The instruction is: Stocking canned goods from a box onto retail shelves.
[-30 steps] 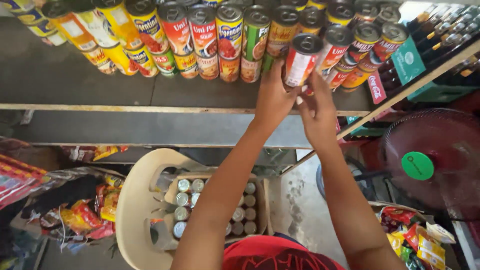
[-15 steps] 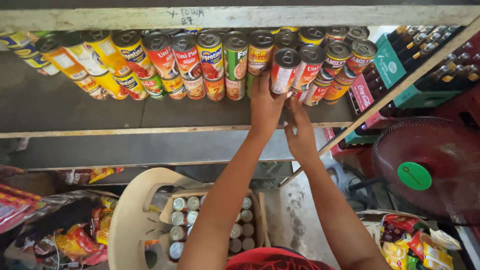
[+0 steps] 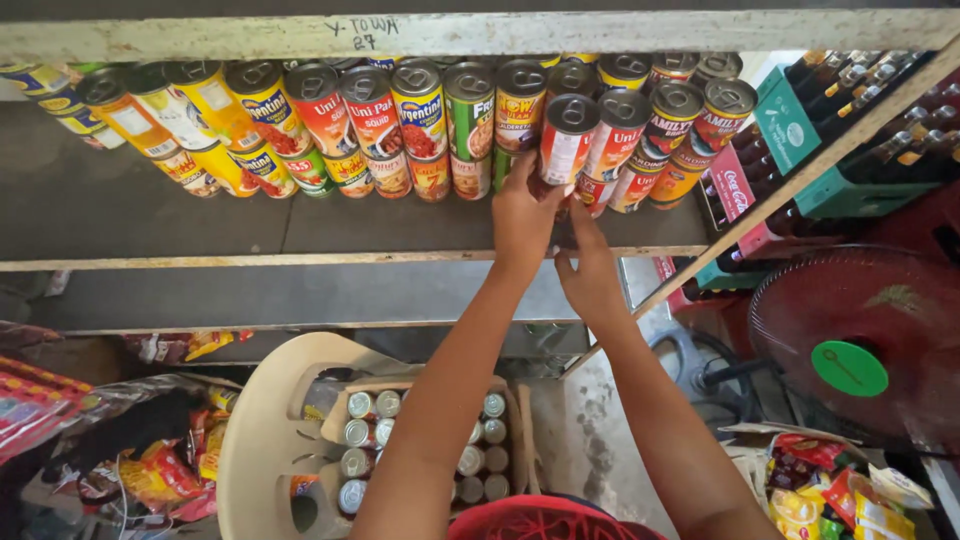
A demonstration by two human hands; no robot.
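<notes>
Reaching up to a grey shelf [image 3: 200, 215], the left hand [image 3: 522, 215] closes its fingers around a red-and-white can [image 3: 566, 142] at the front of the row, thumb and fingertips wrapped about the lower part of its body; the can stands upright on top of another can, right of a green can [image 3: 470, 115], touching its neighbours. The right hand [image 3: 590, 275] hangs just below and right of it, fingers loosely curled and partly spread, holding nothing, fingertips near the stacked cans' lower tier [image 3: 610, 190]. Below, on a cream plastic chair [image 3: 265, 440], a cardboard box [image 3: 420, 440] holds more cans, lids up. Risk, as judged: the cans stand two high and close-packed, so a sideways nudge from either hand could topple neighbours off the shelf edge; a grip this low on the can could also let it tip outward.
</notes>
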